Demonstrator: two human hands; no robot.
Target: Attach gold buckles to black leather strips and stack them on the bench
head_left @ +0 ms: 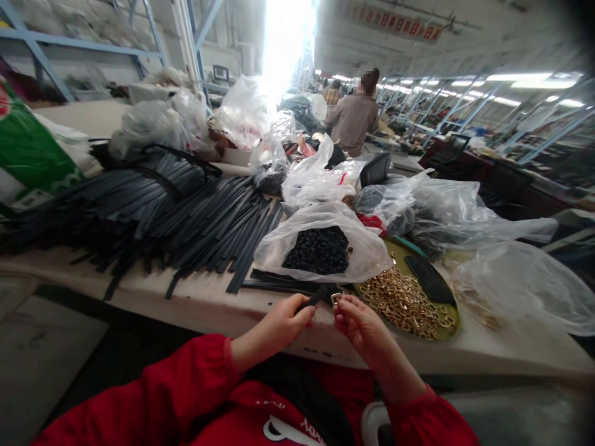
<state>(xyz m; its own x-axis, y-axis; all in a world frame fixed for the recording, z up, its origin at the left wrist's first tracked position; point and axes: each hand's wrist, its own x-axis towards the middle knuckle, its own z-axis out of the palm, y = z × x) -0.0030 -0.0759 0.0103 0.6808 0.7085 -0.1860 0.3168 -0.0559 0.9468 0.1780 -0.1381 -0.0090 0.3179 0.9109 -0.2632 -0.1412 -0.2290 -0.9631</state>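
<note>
My left hand (283, 323) is closed in a pinch on the end of a black strap (314, 298) at the table's near edge. My right hand (357, 322) pinches a small gold metal buckle (336, 299) right beside the strap's tip. The two hands almost touch. Just right of them lies a round tray (453, 328) heaped with gold buckles (400, 302). A few loose black straps (279, 282) lie flat behind my hands. Both my sleeves are red.
An open clear bag of small black parts (318, 249) sits behind my hands. A wide pile of black straps (162, 217) covers the table's left. Several crumpled plastic bags (465, 210) fill the right and back. A person (354, 118) sits farther along the table.
</note>
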